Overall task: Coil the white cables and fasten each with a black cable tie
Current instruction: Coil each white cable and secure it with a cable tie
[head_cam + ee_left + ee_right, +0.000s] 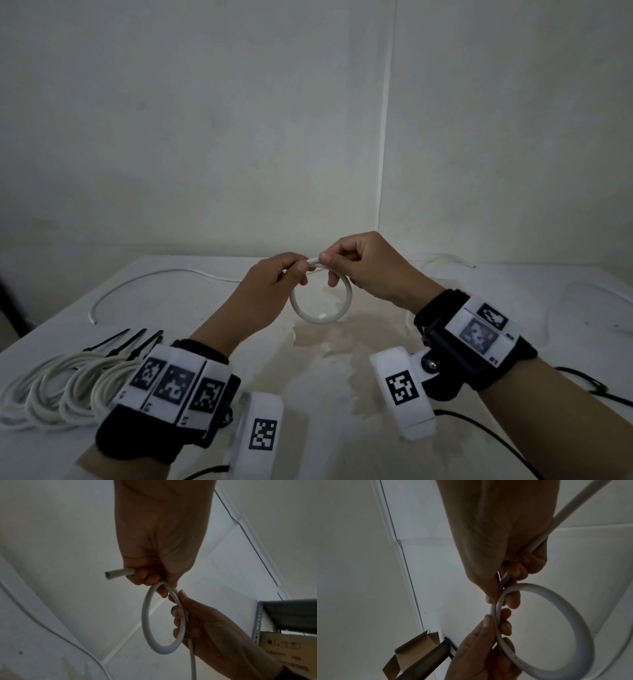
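Note:
Above the table's middle hangs a single round loop of white cable (320, 310), held at its top by both hands. My left hand (297, 271) pinches the cable just behind its cut end (118, 573), which sticks out to the side. My right hand (329, 264) grips the loop's crossing, and the rest of the cable (570, 505) runs back past its palm. In the right wrist view the loop (563, 597) is wide and my left hand's fingers (488, 623) pinch its left side. Several black cable ties (132, 342) lie at the left.
Several coiled white cables (58, 390) lie at the near left of the white table (308, 394). A loose white cable (150, 279) curves across the far left, and more lie at the far right (445, 258). A wall corner stands behind. Black wires (479, 428) trail at the right.

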